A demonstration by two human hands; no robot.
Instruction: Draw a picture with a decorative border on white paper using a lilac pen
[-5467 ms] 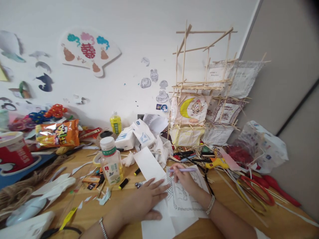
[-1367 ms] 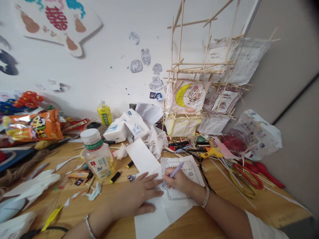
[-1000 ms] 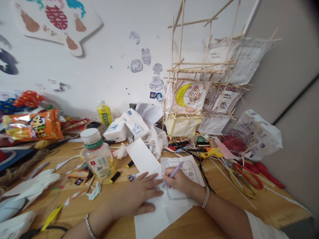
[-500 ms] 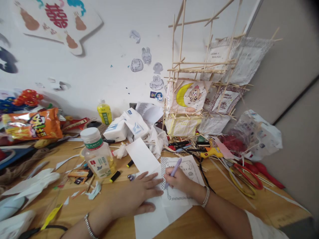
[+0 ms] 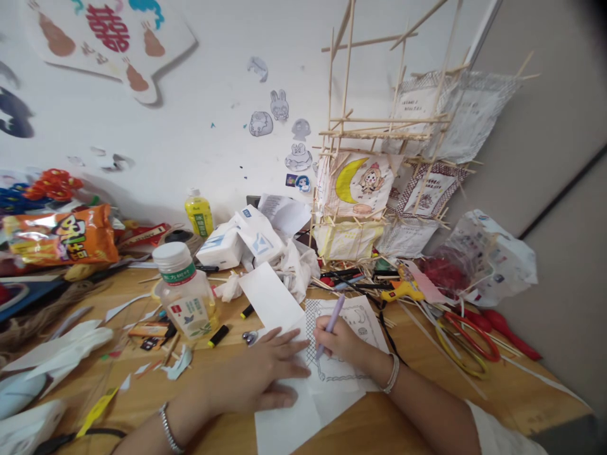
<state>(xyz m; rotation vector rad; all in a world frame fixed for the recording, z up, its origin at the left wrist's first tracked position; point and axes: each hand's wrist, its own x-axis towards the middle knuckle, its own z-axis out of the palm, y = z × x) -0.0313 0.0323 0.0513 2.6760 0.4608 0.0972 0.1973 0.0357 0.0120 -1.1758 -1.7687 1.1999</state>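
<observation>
A purple pen [image 5: 336, 316] is gripped in my right hand [image 5: 340, 344], its tip down on the left part of a drawing sheet [image 5: 348, 370]. That sheet carries a cross-hatched strip along its left side, a wavy border, a moon and small figures, partly covered by my hand. My left hand [image 5: 270, 373] lies flat with fingers spread, pressing on white paper [image 5: 303, 411] beside the drawing. Another blank white sheet [image 5: 272, 294] reaches out beyond my left fingertips. Close to that hand are a black pen cap with a yellow end [image 5: 219, 336] and small shiny round things [image 5: 250, 337].
A bottle with a white lid [image 5: 187, 294] stands to the left. Behind the paper rises a wooden stick frame [image 5: 379, 134] hung with drawn panels. Scissors [image 5: 467, 347] and a yellow glue gun [image 5: 403, 291] lie at right. Tissue packs [image 5: 258, 234] are at the back.
The pen in my right hand has become slightly more upright, its top shifting a little left and up. My left hand stays in place on the paper.
</observation>
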